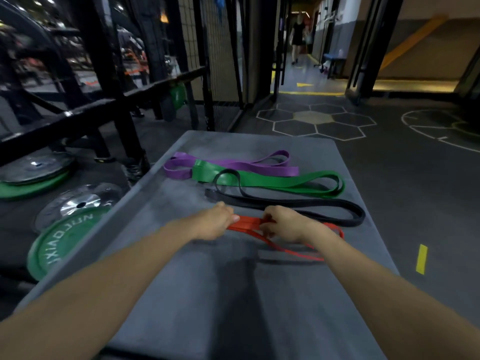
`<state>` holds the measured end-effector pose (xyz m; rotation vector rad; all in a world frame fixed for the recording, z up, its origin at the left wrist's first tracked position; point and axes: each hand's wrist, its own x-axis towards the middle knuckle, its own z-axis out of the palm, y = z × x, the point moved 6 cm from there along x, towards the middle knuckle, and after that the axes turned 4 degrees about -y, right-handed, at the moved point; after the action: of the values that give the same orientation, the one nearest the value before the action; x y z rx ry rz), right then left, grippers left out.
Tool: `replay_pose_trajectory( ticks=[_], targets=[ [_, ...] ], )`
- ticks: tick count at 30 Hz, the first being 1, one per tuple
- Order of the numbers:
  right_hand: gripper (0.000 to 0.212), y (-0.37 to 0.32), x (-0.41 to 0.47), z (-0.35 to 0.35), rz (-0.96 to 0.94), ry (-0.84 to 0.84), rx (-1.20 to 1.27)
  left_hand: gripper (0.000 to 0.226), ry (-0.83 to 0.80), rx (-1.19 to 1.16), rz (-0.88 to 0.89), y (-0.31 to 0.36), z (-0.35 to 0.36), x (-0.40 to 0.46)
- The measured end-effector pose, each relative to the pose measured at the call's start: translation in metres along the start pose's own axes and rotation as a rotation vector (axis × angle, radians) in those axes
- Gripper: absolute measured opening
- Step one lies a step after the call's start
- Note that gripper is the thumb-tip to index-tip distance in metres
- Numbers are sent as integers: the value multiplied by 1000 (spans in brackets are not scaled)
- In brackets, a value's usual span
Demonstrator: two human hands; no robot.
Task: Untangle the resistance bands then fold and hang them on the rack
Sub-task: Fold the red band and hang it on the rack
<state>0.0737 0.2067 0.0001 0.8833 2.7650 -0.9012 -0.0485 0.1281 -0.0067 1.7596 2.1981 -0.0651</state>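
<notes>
Both your hands are out over the grey counter [181, 294], working the red band [249, 224]. Your left hand [215, 222] grips the bunched strands at the band's left end, fingers curled round them, thumb tip showing on top. Your right hand [283, 224] sits just beside it to the right, fingers curled into the same red strands. Only a short run of folded red shows between the two hands.

The rest of the red band trails right and toward you from under your right hand, a thin loop lying flat on the counter near its right edge.

Beyond your hands, three more bands lie on the counter. The black band [298, 203] is nearest, just past your knuckles, its left loop crossing over the green band [280, 181]. The purple band [228, 165] lies farthest away, and the green band's left end overlaps it.

Left of the counter: a black rack [104, 87] and weight plates [65, 229] on the floor.
</notes>
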Motion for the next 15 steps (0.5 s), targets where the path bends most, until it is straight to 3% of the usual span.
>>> replay_pose_trajectory(
  ticks=[5, 7, 11, 15],
  targets=[
    [4, -55, -24, -11, -169, -20, 240, 28, 95, -90, 26, -5, -52, -74],
    [13, -80, -33, -11, -223, -37, 462, 30, 158, -127, 33, -11, -74, -104],
    [22, -143, -57, -1, -319, -283, 1037, 28, 296, -290, 22, -28, -107, -166],
    [5, -205, -67, 4, -455, -404, 1172, 32, 439, -403, 3, -52, -127, -227]
  ],
)
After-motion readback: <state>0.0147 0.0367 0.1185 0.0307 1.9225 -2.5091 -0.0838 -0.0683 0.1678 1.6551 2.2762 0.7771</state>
